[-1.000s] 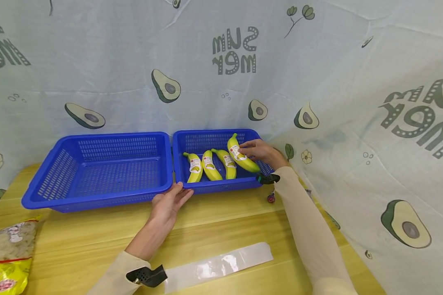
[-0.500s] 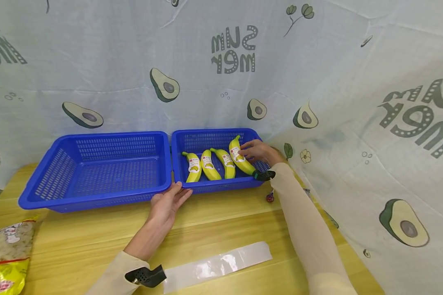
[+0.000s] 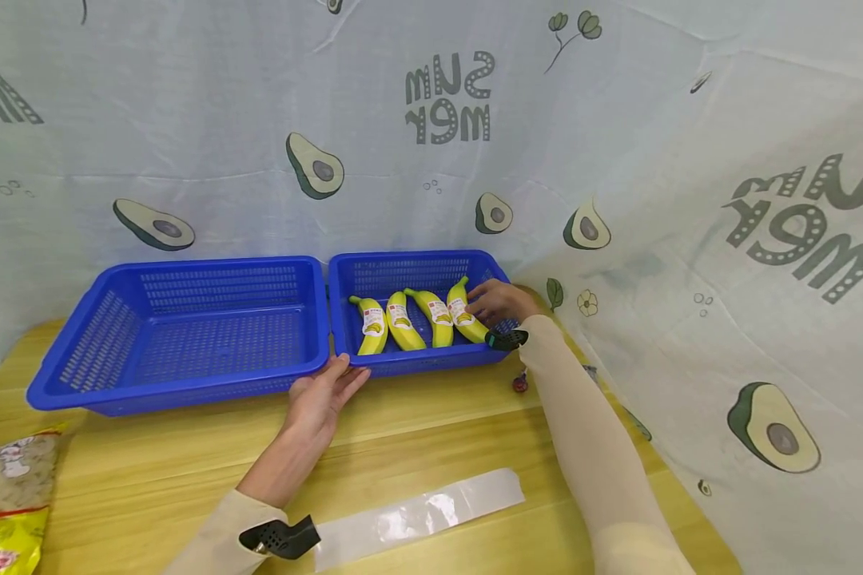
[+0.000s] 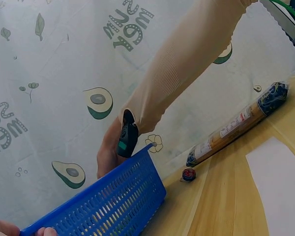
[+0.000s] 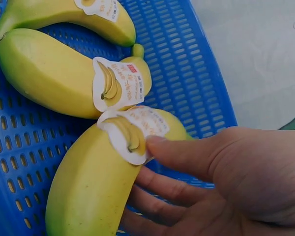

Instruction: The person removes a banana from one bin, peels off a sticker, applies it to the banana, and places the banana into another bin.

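In the head view, the right-hand blue plastic basket (image 3: 420, 363) holds several yellow bananas with white labels, lying side by side. My right hand (image 3: 499, 302) is inside it and grips the rightmost banana (image 3: 466, 317). The right wrist view shows the thumb (image 5: 182, 155) on that banana's label and the other fingers along its side. Three other bananas (image 3: 405, 323) lie to its left. My left hand (image 3: 315, 399) holds the basket's near rim at its left corner; in the left wrist view, fingertips (image 4: 46, 231) show on the rim.
A second blue basket (image 3: 180, 391) stands directly left, with nothing in it. A snack bag (image 3: 10, 495) lies front left, a clear plastic strip (image 3: 420, 517) in front. A small wrapped ball (image 4: 189, 174) and a long brown package (image 4: 231, 129) lie right of the baskets, near the curtain.
My right hand has lowered the rightmost banana into the basket, beside the others. The left hand stays at the rim. The head view has shifted slightly.
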The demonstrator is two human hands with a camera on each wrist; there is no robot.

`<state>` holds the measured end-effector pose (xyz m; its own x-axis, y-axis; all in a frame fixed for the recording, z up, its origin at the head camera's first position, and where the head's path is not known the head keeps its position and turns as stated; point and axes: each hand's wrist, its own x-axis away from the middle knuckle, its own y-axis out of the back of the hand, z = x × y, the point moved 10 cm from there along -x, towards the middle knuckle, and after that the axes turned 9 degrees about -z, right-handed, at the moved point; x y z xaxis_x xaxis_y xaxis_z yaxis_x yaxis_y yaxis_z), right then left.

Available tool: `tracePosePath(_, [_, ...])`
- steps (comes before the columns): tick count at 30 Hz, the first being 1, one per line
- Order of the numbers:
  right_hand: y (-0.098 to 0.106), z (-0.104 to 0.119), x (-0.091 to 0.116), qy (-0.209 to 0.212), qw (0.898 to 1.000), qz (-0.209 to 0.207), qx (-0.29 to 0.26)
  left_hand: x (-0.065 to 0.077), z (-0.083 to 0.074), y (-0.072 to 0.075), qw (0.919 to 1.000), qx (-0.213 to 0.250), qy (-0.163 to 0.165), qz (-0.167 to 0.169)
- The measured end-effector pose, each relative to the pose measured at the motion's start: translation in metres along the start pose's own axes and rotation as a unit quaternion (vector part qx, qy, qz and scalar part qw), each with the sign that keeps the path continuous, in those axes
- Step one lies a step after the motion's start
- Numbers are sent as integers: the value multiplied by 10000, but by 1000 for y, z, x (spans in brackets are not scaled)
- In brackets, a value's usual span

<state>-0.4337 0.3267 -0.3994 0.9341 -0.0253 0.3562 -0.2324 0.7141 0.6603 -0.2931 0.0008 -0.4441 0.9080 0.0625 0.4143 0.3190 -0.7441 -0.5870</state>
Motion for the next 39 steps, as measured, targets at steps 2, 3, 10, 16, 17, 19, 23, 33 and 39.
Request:
tracePosePath(2, [-1, 0, -1, 56, 9999, 24, 81, 0, -1, 0, 10000, 1, 8, 5])
tracePosePath(3, [-1, 1, -1, 71, 9999, 35, 115, 0, -1, 0, 10000, -12, 17, 14])
tracePosePath(10, [-7, 3, -1, -16, 9997, 250, 25, 0, -1, 1, 10000, -55, 52, -18])
tracePosePath(16, [-6, 7, 2, 26, 9998, 187, 2, 1, 0, 2, 10000, -59, 48, -50])
tracePosePath(17, [-6, 7, 2, 42, 9998, 184, 5, 0, 0, 2, 10000, -58, 50, -46])
tracePosePath(19, [-6, 8, 3, 86, 9998, 179, 15, 0, 0, 2, 10000, -62, 57, -38])
tracePosePath(23, [-6, 8, 5, 203, 9996, 201, -13, 0, 1, 2, 9999, -88, 104, -41])
tracePosePath(33, [-2, 4, 5, 348, 9991, 127, -220, 0, 1, 2, 9999, -63, 89, -64])
tracePosePath(39, [3, 7, 9, 432, 9985, -32, -339, 1, 1, 0, 9998, -124, 153, 82])
